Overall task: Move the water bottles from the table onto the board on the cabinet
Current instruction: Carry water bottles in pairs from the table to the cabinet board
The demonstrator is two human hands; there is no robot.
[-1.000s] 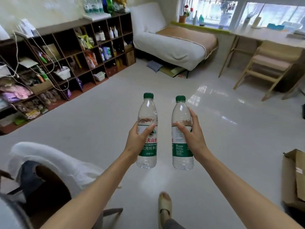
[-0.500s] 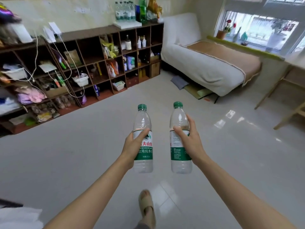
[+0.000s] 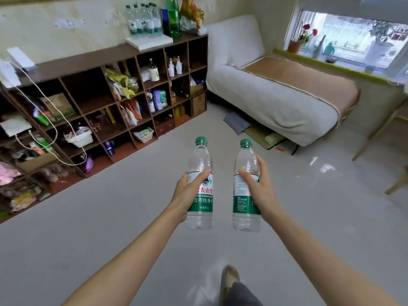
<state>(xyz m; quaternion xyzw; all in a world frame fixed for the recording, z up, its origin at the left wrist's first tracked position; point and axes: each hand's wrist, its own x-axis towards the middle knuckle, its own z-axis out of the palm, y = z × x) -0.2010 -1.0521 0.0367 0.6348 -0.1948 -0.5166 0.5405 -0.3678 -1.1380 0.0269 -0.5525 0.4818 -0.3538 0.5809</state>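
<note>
Two hands are up, the left hand (image 3: pixel 187 193) and the right hand (image 3: pixel 261 191), each gripping one upright green-capped water bottle: the left bottle (image 3: pixel 200 186) and the right bottle (image 3: pixel 246 188), side by side but apart. At 11 o'clock, one white board (image 3: pixel 149 41) tops one brown cabinet (image 3: pixel 106 91); on it stands a cluster of water bottles (image 3: pixel 143 22), at least five, the exact number hard to tell. Beside them stand one tall green bottle (image 3: pixel 173 16) and one gold figurine (image 3: pixel 191 11). At 1 o'clock, one sofa bed (image 3: pixel 280 93). One foot (image 3: pixel 229 281) at 6 o'clock.
</note>
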